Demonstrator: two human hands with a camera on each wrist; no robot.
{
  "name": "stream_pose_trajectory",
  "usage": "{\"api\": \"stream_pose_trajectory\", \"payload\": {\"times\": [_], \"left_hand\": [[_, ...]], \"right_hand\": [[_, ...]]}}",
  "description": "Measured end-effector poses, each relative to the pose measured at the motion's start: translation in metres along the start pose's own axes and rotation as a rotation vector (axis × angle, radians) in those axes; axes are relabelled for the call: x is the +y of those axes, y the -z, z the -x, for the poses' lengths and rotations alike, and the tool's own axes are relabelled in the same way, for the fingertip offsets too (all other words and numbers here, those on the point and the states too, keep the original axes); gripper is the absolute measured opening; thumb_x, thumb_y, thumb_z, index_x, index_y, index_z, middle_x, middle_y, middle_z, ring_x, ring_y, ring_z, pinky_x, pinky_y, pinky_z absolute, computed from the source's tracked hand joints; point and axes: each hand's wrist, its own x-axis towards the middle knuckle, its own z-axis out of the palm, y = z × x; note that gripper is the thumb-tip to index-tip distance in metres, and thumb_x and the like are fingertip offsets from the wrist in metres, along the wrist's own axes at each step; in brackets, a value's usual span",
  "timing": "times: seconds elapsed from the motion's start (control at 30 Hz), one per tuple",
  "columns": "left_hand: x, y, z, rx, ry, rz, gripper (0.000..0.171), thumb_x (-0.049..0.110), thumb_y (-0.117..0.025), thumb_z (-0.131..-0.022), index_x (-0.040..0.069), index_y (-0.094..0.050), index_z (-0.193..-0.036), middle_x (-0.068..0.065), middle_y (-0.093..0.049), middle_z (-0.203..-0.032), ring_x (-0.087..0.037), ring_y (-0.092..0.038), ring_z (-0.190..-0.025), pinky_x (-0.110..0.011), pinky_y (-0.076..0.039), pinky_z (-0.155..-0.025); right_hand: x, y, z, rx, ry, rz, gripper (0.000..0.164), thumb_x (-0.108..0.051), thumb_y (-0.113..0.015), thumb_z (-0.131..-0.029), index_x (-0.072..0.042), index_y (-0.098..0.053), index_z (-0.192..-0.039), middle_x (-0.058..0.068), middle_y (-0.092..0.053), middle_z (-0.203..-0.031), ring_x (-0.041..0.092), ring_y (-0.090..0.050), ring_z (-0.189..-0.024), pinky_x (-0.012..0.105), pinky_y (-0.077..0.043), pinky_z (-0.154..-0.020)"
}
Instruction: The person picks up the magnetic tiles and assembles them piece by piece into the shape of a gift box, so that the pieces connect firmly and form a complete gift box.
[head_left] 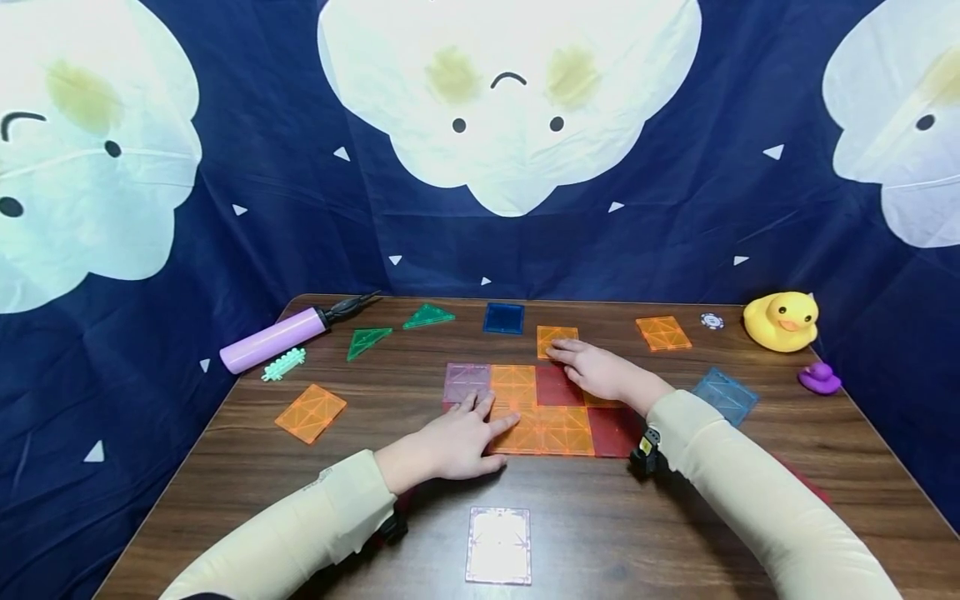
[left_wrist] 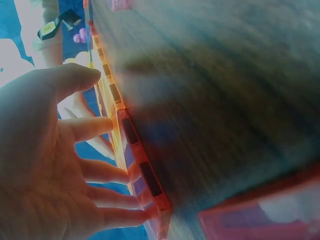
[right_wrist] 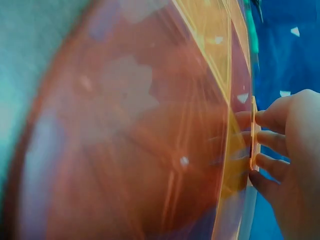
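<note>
My left hand (head_left: 457,435) rests with spread fingers on a flat patchwork of joined translucent tiles (head_left: 566,433). Its fingertips touch the purple tile (head_left: 467,381) and the orange tiles beside it. The left wrist view shows the fingers nearly straight along the patchwork's edge. Further back, my right hand (head_left: 595,367) lays its fingertips on a loose-looking orange square tile (head_left: 557,333) behind the red tile (head_left: 557,392). In the right wrist view these fingers (right_wrist: 270,140) touch one face of that tile. Part of the patchwork's right side is hidden by the right hand and sleeve.
Around the patchwork lie orange tiles (head_left: 311,413), green triangles (head_left: 428,315), a dark blue tile (head_left: 503,317), a lighter blue tile (head_left: 726,395) and a pale tile (head_left: 498,546). A lilac pump (head_left: 273,339) stands left; a yellow duck (head_left: 780,322) and purple duck (head_left: 820,378) sit right.
</note>
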Motion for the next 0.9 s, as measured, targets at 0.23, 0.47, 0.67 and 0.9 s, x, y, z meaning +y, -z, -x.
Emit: {"api": "stream_pose_trajectory", "payload": {"times": [0.23, 0.47, 0.67, 0.9], "left_hand": [[0.000, 0.001, 0.002, 0.006, 0.001, -0.010, 0.064, 0.049, -0.057, -0.100, 0.023, -0.044, -0.157, -0.028, -0.030, -0.160, -0.054, -0.029, -0.143, -0.057, -0.036, -0.111], [0.001, 0.000, 0.002, 0.003, -0.001, -0.008, 0.065, 0.050, -0.056, -0.100, 0.024, -0.043, -0.158, -0.027, -0.030, -0.160, -0.054, -0.029, -0.143, -0.058, -0.036, -0.111], [0.001, -0.001, 0.002, 0.000, -0.001, -0.001, 0.065, 0.049, -0.057, -0.100, 0.023, -0.042, -0.158, -0.027, -0.030, -0.160, -0.055, -0.029, -0.143, -0.058, -0.035, -0.112], [0.001, -0.003, 0.001, 0.010, -0.013, -0.001, 0.066, 0.049, -0.058, -0.100, 0.022, -0.043, -0.157, -0.028, -0.031, -0.160, -0.055, -0.031, -0.142, -0.059, -0.034, -0.112]], "right_hand": [[-0.012, -0.001, 0.004, -0.011, 0.020, 0.013, 0.048, -0.012, -0.051, -0.105, -0.001, -0.048, -0.151, 0.022, -0.040, -0.157, 0.039, -0.035, -0.145, 0.053, -0.030, -0.116], [-0.016, -0.002, -0.006, 0.089, 0.049, 0.074, 0.036, -0.013, -0.057, -0.103, -0.001, -0.061, -0.136, 0.021, -0.056, -0.140, 0.040, -0.049, -0.134, 0.056, -0.030, -0.115], [-0.024, -0.003, -0.032, 0.110, 0.016, 0.073, 0.040, -0.020, -0.058, -0.105, -0.003, -0.058, -0.141, 0.021, -0.051, -0.146, 0.038, -0.045, -0.138, 0.056, -0.033, -0.114], [-0.032, 0.002, -0.070, 0.034, -0.029, 0.036, 0.048, -0.022, -0.049, -0.109, -0.002, -0.046, -0.152, 0.021, -0.036, -0.160, 0.035, -0.031, -0.149, 0.048, -0.026, -0.119]]}}
